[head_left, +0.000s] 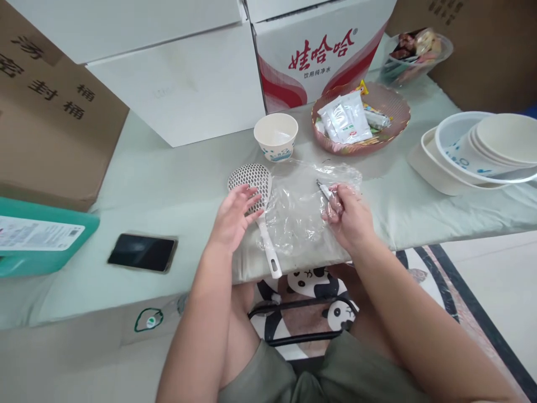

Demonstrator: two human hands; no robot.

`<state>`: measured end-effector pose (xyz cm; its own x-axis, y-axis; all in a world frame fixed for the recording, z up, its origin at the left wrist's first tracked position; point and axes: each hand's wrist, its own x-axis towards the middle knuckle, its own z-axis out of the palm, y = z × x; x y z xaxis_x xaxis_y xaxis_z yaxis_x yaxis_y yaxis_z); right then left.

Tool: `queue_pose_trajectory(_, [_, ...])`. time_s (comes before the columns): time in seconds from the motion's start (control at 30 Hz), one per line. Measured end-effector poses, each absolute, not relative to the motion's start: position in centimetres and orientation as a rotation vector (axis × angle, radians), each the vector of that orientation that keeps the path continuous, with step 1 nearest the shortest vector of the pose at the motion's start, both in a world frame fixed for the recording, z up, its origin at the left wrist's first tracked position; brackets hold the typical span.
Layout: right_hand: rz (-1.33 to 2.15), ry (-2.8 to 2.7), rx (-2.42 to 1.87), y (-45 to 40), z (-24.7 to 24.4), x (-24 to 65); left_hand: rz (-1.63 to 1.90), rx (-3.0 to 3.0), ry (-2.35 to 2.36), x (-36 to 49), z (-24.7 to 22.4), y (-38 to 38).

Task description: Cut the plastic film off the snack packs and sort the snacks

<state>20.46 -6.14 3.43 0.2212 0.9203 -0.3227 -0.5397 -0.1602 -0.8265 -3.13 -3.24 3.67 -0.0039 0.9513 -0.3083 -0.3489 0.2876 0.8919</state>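
My left hand (235, 217) is open, its fingers spread over the head of a white slotted skimmer (247, 174). The skimmer lies on the table with its handle towards me. In my right hand (352, 215) is a slim white stick-like thing with a dark tip (324, 189); its exact kind does not show. Part of a crumpled clear plastic bag (293, 215) lies around those fingers. The bag spreads over the table between my hands and touches the skimmer. Just beyond it stands a white paper bowl (276, 134) with a blue print.
A pink bowl (400, 120) holds packets. On the right are nested white tubs (430, 162) with stacked paper bowls (470, 151). A clear food container (403, 73) stands behind. Boxes (176, 84) line the back. A phone (142, 252) and green jug (90, 226) lie left.
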Motion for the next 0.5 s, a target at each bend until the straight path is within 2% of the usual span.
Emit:
queue_pose_trajectory(0.13, [1.511, -0.503, -0.943, -7.2, 4.7, 20.1, 1.195, 0.853, 1.155, -2.4, 3.0, -3.1])
queue_pose_trajectory(0.3, [1.66, -0.599, -0.779, -9.6, 7.2, 19.8, 1.167, 0.812, 0.969, -1.6, 3.1, -3.2])
queue_pose_trajectory(0.5, [1.811, -0.757, -0.604, -11.2, 7.6, 19.7, 0.603, 0.558, 0.665, 0.8, 4.2, -5.5])
